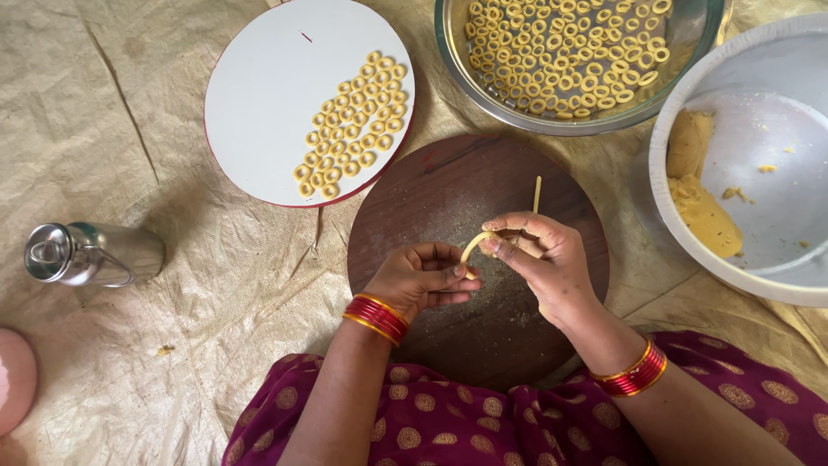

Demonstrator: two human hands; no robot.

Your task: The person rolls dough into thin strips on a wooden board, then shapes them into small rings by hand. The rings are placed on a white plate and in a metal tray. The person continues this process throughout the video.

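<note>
My left hand [423, 278] and my right hand [539, 259] meet over a round brown wooden board [448, 194]. Between their fingertips they hold a thin curved strip of yellow dough [475, 242]. A short straight piece of dough strip [536, 193] lies on the board just beyond my right hand. Both wrists wear red and gold bangles.
A round white board [267, 86] at upper left carries several small dough rings [349, 129]. A steel bowl [457, 65] at the top holds several rings. A white bowl [690, 237] at right holds a lump of yellow dough [703, 211]. A steel bottle [90, 253] lies at left.
</note>
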